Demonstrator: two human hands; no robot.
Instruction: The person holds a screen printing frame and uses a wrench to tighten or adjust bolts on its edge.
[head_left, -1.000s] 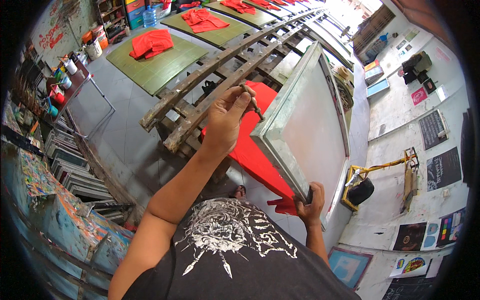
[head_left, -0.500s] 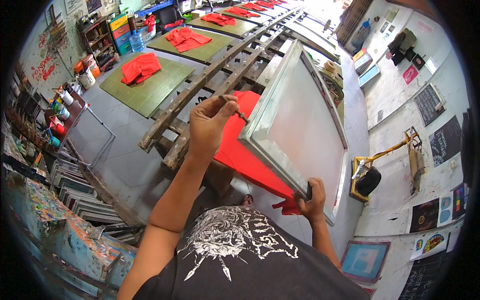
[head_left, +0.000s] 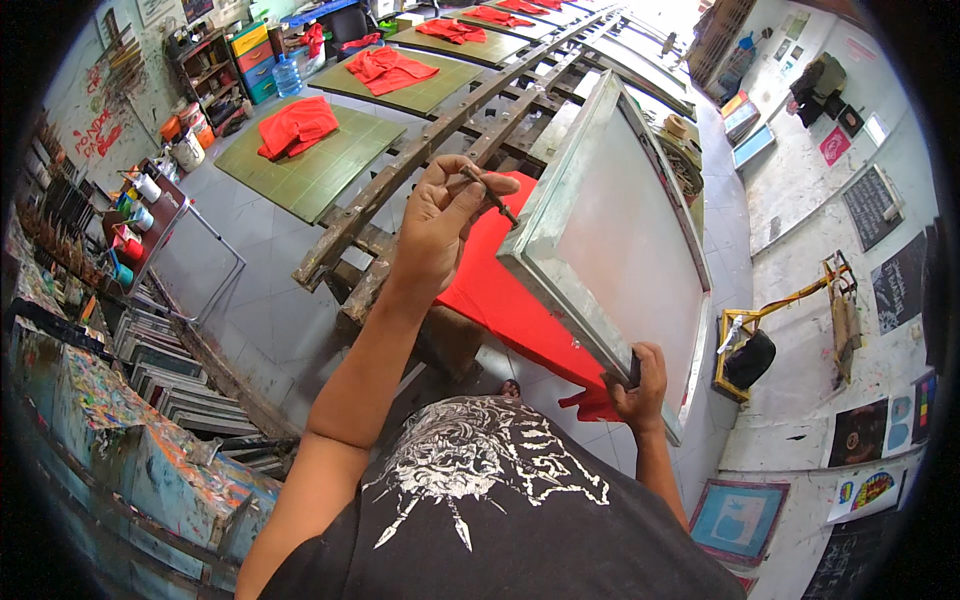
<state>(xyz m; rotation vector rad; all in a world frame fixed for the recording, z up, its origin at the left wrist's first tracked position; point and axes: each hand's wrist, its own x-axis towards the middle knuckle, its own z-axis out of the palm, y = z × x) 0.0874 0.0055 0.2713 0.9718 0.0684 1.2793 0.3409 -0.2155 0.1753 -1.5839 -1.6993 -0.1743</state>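
Observation:
In my left hand (head_left: pixel 445 215) is a rusty metal bolt (head_left: pixel 491 197), pinched between thumb and fingers, its far end at the upper left corner of a screen frame (head_left: pixel 522 263). My right hand (head_left: pixel 642 395) grips the near lower part of this frame, which is tilted up and has pale metal sides and a translucent mesh (head_left: pixel 620 270). Beneath and left of it lies red fabric (head_left: pixel 485 290), partly hidden by the frame and my left hand, hanging over the near edge.
A long wooden rail structure (head_left: pixel 380 190) runs away from me, with green boards (head_left: pixel 250 185) bearing folded red shirts (head_left: pixel 295 127). A side table (head_left: pixel 170 225) with pots and stacked screens (head_left: pixel 190 390) stand at left. A wall (head_left: pixel 780 210) with a yellow metal bracket (head_left: pixel 800 290) is at right.
The frame and my hands have shifted slightly in the view, my left hand dipping left, then rising back up and right. The bolt stays pinched at the frame's corner.

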